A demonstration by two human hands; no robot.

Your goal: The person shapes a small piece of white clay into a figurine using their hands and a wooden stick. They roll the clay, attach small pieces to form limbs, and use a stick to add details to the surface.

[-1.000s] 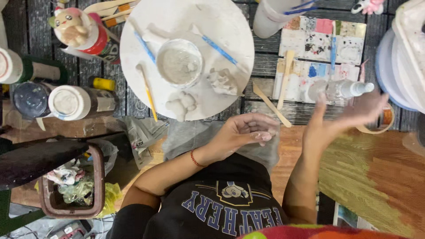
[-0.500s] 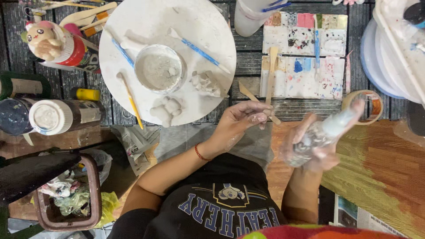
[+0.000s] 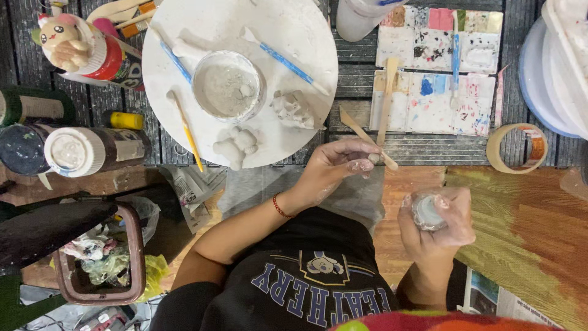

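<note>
My left hand (image 3: 340,165), smeared with pale clay and with a red band at the wrist, pinches a small clay lump (image 3: 371,158) at its fingertips, right beside a wooden modelling stick (image 3: 366,137). My right hand (image 3: 438,220) grips a small clear spray bottle (image 3: 427,211), seen end-on, above my lap. Ahead lies a round white board (image 3: 294,37) carrying a bowl of grey slip (image 3: 228,91), two small clay figures (image 3: 237,146) (image 3: 294,109), and brushes.
A stained paint palette (image 3: 438,76) with a wooden spatula and a blue brush lies at the top right, a tape roll (image 3: 513,149) beside it. White tubs (image 3: 551,67) stand far right. Jars (image 3: 79,150) and a toy-topped bottle (image 3: 67,43) stand left, with a scrap-filled basket (image 3: 101,257) below.
My right hand has picked up the spray bottle from the right side of the table and drawn it back toward my lap. My left hand stays near the wooden stick.
</note>
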